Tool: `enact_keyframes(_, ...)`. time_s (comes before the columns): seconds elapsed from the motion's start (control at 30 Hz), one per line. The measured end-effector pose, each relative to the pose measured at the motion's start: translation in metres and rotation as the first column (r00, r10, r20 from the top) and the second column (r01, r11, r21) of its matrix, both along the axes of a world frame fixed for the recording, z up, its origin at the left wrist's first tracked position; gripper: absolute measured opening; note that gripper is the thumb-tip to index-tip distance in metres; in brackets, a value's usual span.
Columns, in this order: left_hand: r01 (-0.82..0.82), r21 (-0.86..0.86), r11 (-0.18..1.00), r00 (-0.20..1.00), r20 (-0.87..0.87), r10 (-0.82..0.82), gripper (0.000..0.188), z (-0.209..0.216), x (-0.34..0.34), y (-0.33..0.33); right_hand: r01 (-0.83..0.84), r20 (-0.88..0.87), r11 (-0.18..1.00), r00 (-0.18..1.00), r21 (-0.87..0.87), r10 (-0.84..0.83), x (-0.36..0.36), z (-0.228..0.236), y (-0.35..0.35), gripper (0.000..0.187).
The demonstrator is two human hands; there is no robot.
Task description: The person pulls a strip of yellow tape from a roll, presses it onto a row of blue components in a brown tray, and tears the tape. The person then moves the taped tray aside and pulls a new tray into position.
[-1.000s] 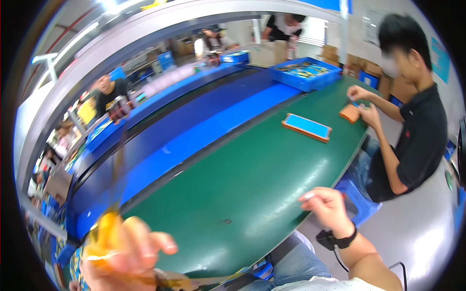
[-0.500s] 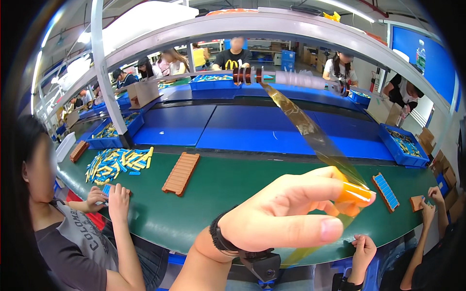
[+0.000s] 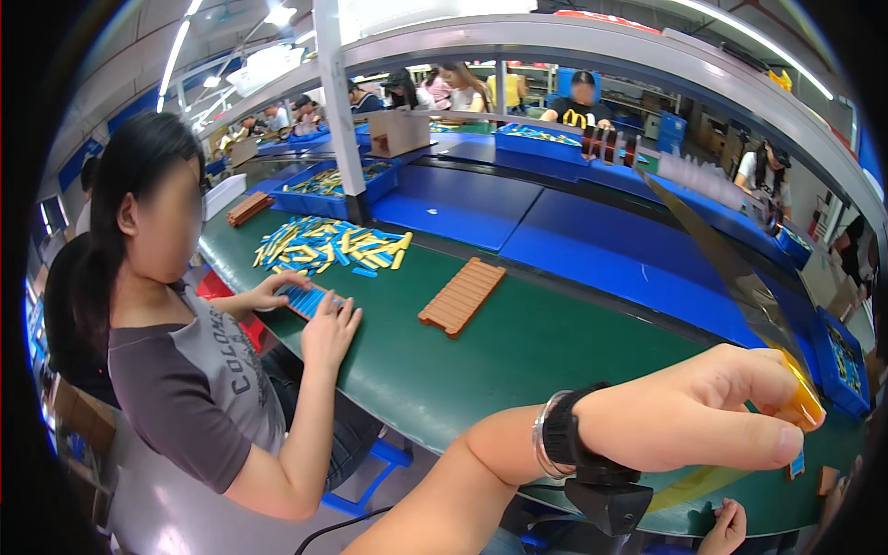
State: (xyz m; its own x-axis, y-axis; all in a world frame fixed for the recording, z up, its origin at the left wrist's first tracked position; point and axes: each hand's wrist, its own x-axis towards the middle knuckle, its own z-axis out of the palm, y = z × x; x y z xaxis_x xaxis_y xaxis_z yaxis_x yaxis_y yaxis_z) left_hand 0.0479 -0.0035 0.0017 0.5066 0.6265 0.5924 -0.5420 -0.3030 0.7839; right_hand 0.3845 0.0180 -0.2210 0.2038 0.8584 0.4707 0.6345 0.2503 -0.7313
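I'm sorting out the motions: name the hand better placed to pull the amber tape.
Left, likely: the left hand holds the amber tape; the right hand sits low, partly cut off.

Glossy, translucent plastic tape (image 3: 760, 310) is seen — the green tabletop (image 3: 398, 370) is smoothly sheened, the ridged tray (image 3: 462, 296) finished in matt plastic.

The tray (image 3: 462, 296) lies on the table (image 3: 398, 388), right of the pile of strips (image 3: 319, 245). The bin (image 3: 314, 205) stands just beyond the pile. At right, the tape (image 3: 731, 264) extends from the far rolls (image 3: 609, 146) to the left hand (image 3: 703, 412).
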Motion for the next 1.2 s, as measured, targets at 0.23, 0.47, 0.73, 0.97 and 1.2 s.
enact_keyframes(0.23, 0.092, 0.057, 0.994, 0.995, 0.038, -0.094, 0.039, 0.006, 0.002, 0.003, -0.019, -0.145, 0.987, 0.989, 0.159, 0.043, 0.006, -0.018, 0.014, 0.024)
enact_keyframes(0.47, -0.152, 0.219, 0.964, 0.987, 0.076, 0.138, 0.076, -0.02, -0.022, 0.006, 0.107, -0.03, 0.994, 0.994, 0.002, -0.107, -0.025, 0.008, 0.005, 0.017)
enact_keyframes(0.73, -0.04, 0.122, 0.992, 0.998, 0.049, 0.034, 0.053, -0.002, -0.026, 0.005, 0.07, 0.062, 0.986, 0.995, 0.148, -0.08, 0.052, 0.035, 0.029, 0.021)
enact_keyframes(0.97, -0.132, 0.072, 0.989, 0.989, 0.069, 0.127, 0.053, -0.008, -0.019, 0.002, 0.15, -0.071, 0.9, 0.978, -0.41, -0.195, 0.138, 0.043, 0.094, 0.072)
enact_keyframes(1.2, -0.103, 0.048, 0.994, 0.995, 0.002, 0.103, 0.053, -0.008, -0.011, 0.009, 0.196, -0.141, 0.818, 0.938, -0.54, -0.318, 0.152, 0.072, 0.137, 0.11)
